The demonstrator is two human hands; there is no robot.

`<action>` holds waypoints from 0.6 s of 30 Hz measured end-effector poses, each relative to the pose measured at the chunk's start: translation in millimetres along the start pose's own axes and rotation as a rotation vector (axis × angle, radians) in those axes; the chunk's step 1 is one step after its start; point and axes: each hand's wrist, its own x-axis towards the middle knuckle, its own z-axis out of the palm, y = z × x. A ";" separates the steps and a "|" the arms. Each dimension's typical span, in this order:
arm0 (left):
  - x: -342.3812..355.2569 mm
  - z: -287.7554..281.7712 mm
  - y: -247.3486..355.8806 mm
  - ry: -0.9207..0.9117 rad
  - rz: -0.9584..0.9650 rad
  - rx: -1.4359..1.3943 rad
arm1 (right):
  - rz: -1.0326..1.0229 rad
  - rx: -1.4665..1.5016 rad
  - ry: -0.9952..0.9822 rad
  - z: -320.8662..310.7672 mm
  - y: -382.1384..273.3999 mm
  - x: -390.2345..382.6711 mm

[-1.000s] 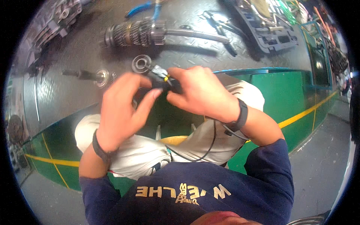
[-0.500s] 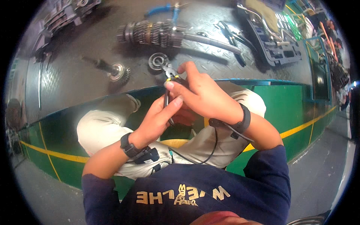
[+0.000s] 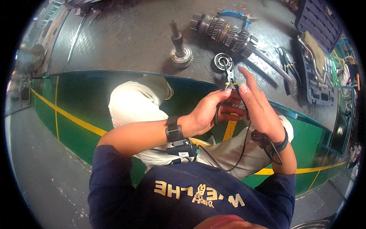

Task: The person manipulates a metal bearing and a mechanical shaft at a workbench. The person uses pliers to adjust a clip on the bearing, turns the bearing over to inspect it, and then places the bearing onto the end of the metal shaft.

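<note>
A pair of black-handled pliers [image 3: 230,76] with yellow bands is between my two hands, its jaw tips at a small ring-shaped bearing [image 3: 223,61] on the metal bench. My left hand [image 3: 207,111] closes round the left handle, with fingers reaching across under the tool. My right hand [image 3: 261,108] has the other handle against its thumb and palm. Its index finger is stretched out, and its remaining fingers are mostly hidden. The handles stand apart. Whether the jaw tips touch the bearing's ring is too small to tell.
A long shaft with stacked gears [image 3: 225,32] lies beyond the bearing, near blue-handled pliers [image 3: 234,14]. A short geared shaft [image 3: 180,53] stands to the left. On the right are more pliers [image 3: 288,65] and an open tool case [image 3: 318,89]. The bench's blue edge [image 3: 301,115] runs before me.
The whole view has turned, so bench and hands sit further right. The pliers' handles are spread wider. My right hand has straightened from its curl over the tool.
</note>
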 end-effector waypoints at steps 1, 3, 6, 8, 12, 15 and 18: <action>1.3 -1.9 -1.1 -0.046 0.002 -0.038 | -0.004 -0.002 -0.007 0.2 -0.8 2.2; 1.5 -0.4 -0.4 -0.070 0.008 -0.091 | -0.053 -0.200 0.023 0.6 -1.4 7.0; 2.8 2.6 3.5 -0.129 0.015 -0.167 | 0.043 -0.401 0.078 -13.1 -23.8 10.1; 4.9 3.4 5.6 -0.149 0.008 -0.203 | -0.127 -0.385 0.259 -20.9 -22.1 13.3; 9.6 4.2 2.2 -0.099 -0.001 -0.257 | -0.580 -0.663 0.346 -15.9 -68.7 21.1; -0.4 6.5 6.7 -0.192 0.059 -0.418 | -0.991 -0.998 0.227 19.3 -109.4 33.8; -6.1 4.7 6.0 -0.252 0.143 -0.347 | -1.167 -1.277 0.153 53.4 -132.0 57.5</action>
